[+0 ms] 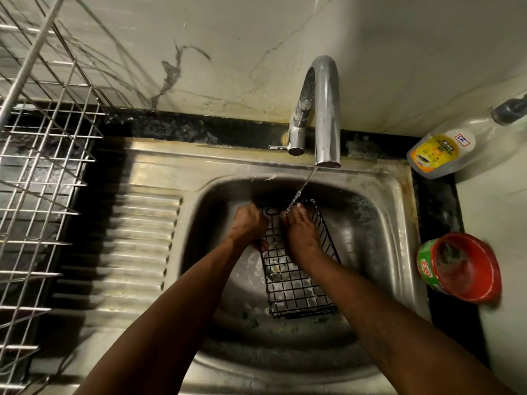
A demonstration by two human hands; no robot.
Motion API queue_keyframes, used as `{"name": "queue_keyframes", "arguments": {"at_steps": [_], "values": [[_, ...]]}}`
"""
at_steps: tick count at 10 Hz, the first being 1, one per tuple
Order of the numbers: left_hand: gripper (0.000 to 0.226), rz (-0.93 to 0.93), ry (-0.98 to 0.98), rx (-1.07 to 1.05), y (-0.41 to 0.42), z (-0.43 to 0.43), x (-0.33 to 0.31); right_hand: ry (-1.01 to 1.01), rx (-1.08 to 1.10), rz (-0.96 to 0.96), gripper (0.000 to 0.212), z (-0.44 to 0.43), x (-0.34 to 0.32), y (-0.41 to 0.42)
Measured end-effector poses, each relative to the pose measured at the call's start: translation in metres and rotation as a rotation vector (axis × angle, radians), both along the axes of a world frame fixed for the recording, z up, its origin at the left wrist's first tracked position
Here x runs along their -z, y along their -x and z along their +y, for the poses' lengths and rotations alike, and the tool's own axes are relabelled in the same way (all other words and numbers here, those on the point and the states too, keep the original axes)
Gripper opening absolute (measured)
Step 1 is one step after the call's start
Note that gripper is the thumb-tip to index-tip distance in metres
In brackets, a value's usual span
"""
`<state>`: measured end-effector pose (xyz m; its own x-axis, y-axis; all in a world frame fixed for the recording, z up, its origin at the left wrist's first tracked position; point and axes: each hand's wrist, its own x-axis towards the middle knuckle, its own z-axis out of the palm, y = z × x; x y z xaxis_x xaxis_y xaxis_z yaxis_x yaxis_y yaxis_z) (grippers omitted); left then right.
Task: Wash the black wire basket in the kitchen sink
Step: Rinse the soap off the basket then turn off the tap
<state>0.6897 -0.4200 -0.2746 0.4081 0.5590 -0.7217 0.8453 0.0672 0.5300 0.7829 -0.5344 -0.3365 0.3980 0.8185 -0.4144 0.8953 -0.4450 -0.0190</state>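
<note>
Home kitchen, probably: steel sink (395, 195), chrome tap (328, 109), wire dish rack (42, 166), dishwash gel bottle (439, 152) on counter.

The wire rack (42, 158) is cut by the left edge, the bottle (439, 152) by the right. The red tub (462, 269) is blurred.

Head view, close above sink (399, 201)
</note>
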Motion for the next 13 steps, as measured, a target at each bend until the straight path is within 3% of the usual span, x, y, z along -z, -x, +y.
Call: {"name": "queue_keyframes", "arguments": {"at_steps": [1, 2, 3, 4, 5, 6, 7, 9, 10, 12, 13], "values": [[0.02, 0.023, 0.009, -0.006, 0.001, 0.001, 0.0, 0.002, -0.072, -0.003, 0.069, 0.001, 0.002, 0.007], [0.03, 0.056, 0.015, 0.012, 0.004, 0.002, 0.001, -0.174, 0.13, 0.36, 0.068, 0.009, 0.002, 0.001], [0.03, -0.013, -0.046, -0.016, 0.009, 0.006, 0.005, -0.464, 0.543, 0.634, 0.036, 0.015, -0.011, -0.007], [0.024, -0.05, -0.134, -0.046, 0.017, 0.009, 0.0, -0.513, 0.573, 0.572, 0.02, 0.022, -0.022, -0.013], [0.022, -0.068, -0.066, -0.167, 0.022, 0.012, -0.002, -0.461, 0.519, 0.486, 0.024, 0.027, -0.037, -0.026], [0.025, 0.035, -0.281, 0.155, 0.032, 0.012, -0.009, -0.501, 0.403, 0.341, 0.028, 0.021, -0.042, -0.032], [0.027, -0.023, -0.168, -0.052, 0.042, 0.009, 0.001, -0.526, 0.396, 0.257, 0.025, 0.011, -0.039, -0.025], [0.021, 0.044, -0.23, -0.04, 0.067, 0.014, 0.015, -0.382, 0.421, 0.393, 0.035, 0.013, -0.04, 0.008], [0.016, 0.003, -0.237, -0.066, 0.077, 0.015, 0.009, -0.359, 0.25, 0.321, 0.03, 0.017, -0.044, 0.006], [0.019, 0.009, -0.214, -0.016, 0.075, 0.018, 0.016, -0.443, 0.548, 0.444, 0.035, 0.018, -0.038, -0.001], [0.02, -0.032, -0.186, -0.012, 0.073, 0.024, 0.025, -0.542, 0.839, 0.666, 0.039, 0.022, -0.043, -0.007]]}}
